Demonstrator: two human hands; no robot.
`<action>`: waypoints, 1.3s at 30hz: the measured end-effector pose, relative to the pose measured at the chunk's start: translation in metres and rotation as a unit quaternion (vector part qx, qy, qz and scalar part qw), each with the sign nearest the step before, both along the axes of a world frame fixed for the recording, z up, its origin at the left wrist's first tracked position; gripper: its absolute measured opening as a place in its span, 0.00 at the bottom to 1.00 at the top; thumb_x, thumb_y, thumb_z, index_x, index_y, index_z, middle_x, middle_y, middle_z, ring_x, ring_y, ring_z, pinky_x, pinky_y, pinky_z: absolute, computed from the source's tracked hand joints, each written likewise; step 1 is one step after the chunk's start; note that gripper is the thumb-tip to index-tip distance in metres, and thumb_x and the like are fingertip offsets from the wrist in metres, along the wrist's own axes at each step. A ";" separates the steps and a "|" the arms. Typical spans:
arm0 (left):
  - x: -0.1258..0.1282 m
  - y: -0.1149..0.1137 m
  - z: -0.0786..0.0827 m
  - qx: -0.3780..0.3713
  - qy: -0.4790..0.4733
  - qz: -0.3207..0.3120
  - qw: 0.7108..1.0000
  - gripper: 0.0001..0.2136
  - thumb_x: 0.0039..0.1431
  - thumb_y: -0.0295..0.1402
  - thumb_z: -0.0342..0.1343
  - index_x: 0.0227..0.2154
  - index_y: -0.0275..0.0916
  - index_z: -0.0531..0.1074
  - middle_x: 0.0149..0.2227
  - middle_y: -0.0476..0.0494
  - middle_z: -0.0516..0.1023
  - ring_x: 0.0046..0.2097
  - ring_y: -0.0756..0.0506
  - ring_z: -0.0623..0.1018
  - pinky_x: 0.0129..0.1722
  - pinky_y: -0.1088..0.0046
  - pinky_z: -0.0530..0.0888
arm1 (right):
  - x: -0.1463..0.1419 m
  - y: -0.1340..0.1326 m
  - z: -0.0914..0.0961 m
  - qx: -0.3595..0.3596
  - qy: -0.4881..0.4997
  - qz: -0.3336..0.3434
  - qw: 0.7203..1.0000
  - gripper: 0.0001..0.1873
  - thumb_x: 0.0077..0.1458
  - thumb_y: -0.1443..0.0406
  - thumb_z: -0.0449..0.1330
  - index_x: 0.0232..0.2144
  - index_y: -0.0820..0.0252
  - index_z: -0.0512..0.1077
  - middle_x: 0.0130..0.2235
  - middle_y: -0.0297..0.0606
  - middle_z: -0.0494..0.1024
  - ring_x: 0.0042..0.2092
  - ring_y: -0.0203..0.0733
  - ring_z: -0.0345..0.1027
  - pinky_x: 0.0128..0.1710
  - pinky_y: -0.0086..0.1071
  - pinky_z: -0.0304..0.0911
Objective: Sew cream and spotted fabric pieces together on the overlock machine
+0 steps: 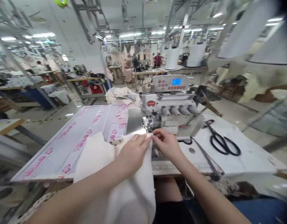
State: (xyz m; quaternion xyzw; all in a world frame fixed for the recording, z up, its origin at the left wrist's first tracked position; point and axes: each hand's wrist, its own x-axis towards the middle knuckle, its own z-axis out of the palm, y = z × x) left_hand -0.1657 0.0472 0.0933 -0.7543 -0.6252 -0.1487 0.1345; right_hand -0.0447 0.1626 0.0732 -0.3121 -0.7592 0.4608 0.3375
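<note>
A cream white cloth (99, 155) lies over the table's front edge and hangs down toward my lap. My left hand (133, 152) rests flat on the cloth, fingers stretched toward the needle area. Just to its right, my right hand (165, 143) pinches the cloth's edge in front of the presser foot. Right behind both hands stands the white overlock sewing machine (171, 109), with a blue screen and several tension knobs.
Black scissors (221, 141) lie on the table to the right of the machine. The table top (71, 140) at left carries pink printed tape. A pile of cream cloth (121, 95) sits behind the machine. Other workstations and people fill the hall beyond.
</note>
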 end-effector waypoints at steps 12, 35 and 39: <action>0.005 -0.004 -0.009 0.000 -0.011 0.017 1.000 0.19 0.54 0.23 0.44 0.51 0.28 0.57 0.48 0.37 0.66 0.49 0.42 0.64 0.48 0.65 0.66 | 0.000 0.016 0.009 -0.084 -0.090 0.077 0.989 0.11 0.45 0.57 0.58 0.25 0.60 0.65 0.16 0.27 0.64 0.16 0.32 0.59 0.15 0.24 0.53; -0.013 0.014 0.010 -0.018 -0.066 0.024 0.997 0.14 0.58 0.28 0.45 0.47 0.32 0.64 0.48 0.39 0.67 0.49 0.42 0.65 0.51 0.62 0.66 | -0.019 0.004 0.005 0.166 -0.135 -0.127 0.968 0.06 0.53 0.64 0.50 0.26 0.59 0.64 0.20 0.32 0.67 0.23 0.38 0.60 0.24 0.28 0.50; -0.021 0.013 0.009 -0.004 -0.111 0.005 0.994 0.13 0.59 0.29 0.45 0.46 0.35 0.64 0.50 0.43 0.67 0.51 0.45 0.66 0.52 0.64 0.65 | -0.008 -0.010 -0.010 0.126 -0.014 -0.108 0.986 0.06 0.56 0.63 0.48 0.31 0.58 0.62 0.25 0.32 0.68 0.26 0.37 0.62 0.27 0.28 0.54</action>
